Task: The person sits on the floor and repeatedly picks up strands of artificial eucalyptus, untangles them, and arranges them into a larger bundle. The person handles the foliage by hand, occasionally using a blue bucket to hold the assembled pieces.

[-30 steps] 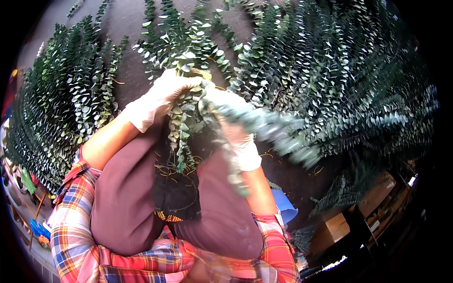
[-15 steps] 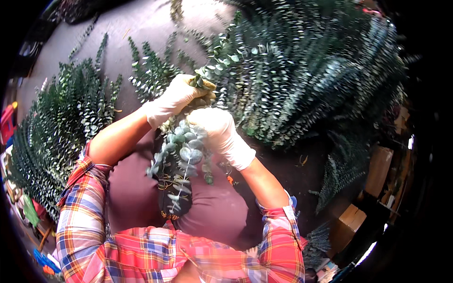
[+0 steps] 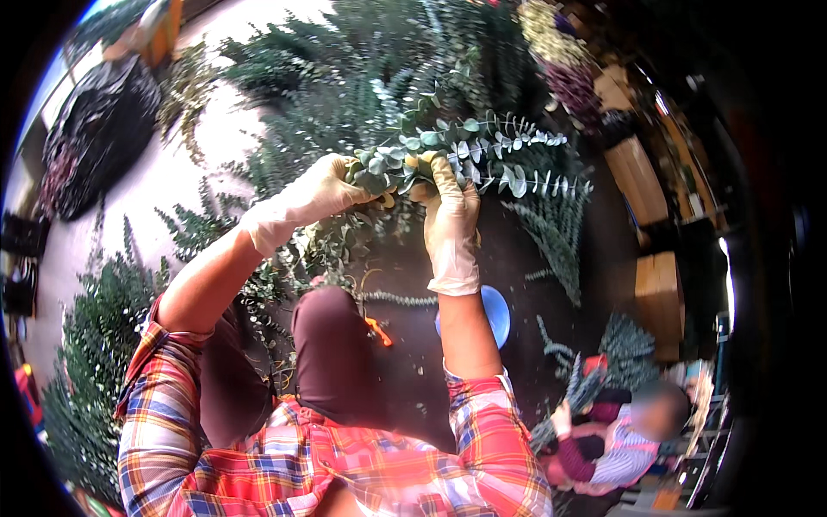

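Both my hands wear pale gloves and hold a small bunch of eucalyptus sprigs (image 3: 469, 148) with round grey-green leaves. My left hand (image 3: 332, 185) is closed round the left end of the bunch. A little to its right, my right hand (image 3: 450, 194) grips the same sprigs from below, fingers over the stems. Leafy tips stick out to the right past the right hand. Under the hands, more loose eucalyptus foliage (image 3: 336, 246) hangs or lies in front of my knee; which of it is held I cannot tell.
Large heaps of eucalyptus branches (image 3: 345, 95) lie ahead, with another pile (image 3: 103, 345) at left. A black plastic bag (image 3: 99, 133) stands far left. Cardboard boxes (image 3: 659, 297) line the right. A blue round object (image 3: 495, 314) is by my right forearm. A co-worker (image 3: 612, 439) sits lower right, holding branches.
My view has swung to the right, bringing a co-worker into it. The sprigs, which hung down between my knees, now point to the right, and my right hand is raised.
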`<state>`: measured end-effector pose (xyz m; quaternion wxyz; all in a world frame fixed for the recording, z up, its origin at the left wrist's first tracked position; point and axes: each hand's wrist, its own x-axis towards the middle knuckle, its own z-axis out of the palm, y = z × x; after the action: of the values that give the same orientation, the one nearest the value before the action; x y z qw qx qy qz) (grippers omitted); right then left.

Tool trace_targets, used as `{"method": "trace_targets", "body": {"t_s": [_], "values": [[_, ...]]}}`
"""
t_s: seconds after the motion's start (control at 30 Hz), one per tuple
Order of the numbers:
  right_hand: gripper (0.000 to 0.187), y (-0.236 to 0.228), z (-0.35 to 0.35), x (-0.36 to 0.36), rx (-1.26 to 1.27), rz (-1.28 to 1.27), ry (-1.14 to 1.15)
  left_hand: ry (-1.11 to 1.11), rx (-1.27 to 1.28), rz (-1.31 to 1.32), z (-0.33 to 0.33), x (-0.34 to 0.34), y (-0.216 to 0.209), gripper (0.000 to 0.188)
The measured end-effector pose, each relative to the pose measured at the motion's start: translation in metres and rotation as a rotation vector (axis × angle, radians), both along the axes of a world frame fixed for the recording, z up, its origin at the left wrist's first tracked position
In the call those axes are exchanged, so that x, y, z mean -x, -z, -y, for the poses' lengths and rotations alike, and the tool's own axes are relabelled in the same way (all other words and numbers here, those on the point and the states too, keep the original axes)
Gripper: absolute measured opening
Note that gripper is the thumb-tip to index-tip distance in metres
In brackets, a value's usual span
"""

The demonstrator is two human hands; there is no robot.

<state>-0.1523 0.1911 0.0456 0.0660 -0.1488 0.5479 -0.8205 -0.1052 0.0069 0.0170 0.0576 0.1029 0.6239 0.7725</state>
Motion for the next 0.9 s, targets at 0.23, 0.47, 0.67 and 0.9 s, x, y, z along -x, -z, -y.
{"method": "trace_targets", "body": {"t_s": [0.23,0.47,0.67,0.9], "values": [[0.018,0.02,-0.107,-0.044,0.328,0.137,0.158,0.076,0.209,-0.123,-0.087,-0.009,-0.019,0.014],[0.016,0.015,-0.139,-0.083,0.282,0.029,0.281,0.056,0.175,-0.111,-0.133,-0.019,-0.029,0.014],[0.02,0.03,-0.11,-0.155,-0.037,0.012,0.355,-0.195,0.032,-0.01,-0.161,-0.022,-0.033,0.017],[0.035,0.063,-0.144,-0.204,-0.216,-0.044,0.336,-0.397,-0.056,0.025,-0.104,0.006,-0.011,0.025]]}}
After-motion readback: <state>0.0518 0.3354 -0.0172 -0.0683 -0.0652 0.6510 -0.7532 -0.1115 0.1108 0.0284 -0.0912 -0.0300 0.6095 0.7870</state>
